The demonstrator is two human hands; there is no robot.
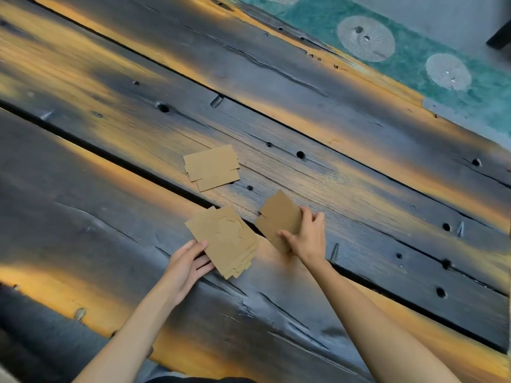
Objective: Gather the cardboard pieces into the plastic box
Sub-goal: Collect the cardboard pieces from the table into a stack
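Note:
Brown cardboard pieces lie in three groups on a dark plank table (359, 167). A fanned stack of cardboard (226, 241) rests near the table's middle, and my left hand (188, 262) grips its lower left edge. To its right, my right hand (307, 234) holds a smaller stack of cardboard (279, 219), tilted up off the wood. Farther away, a third cardboard pile (211, 167) lies flat and untouched. No plastic box is in view.
The table is made of wide, dark planks with orange streaks, gaps and knot holes. Beyond its far edge at the upper right lies a green mat with pale round patterns (414, 56). A dark object (502, 37) shows at the right edge.

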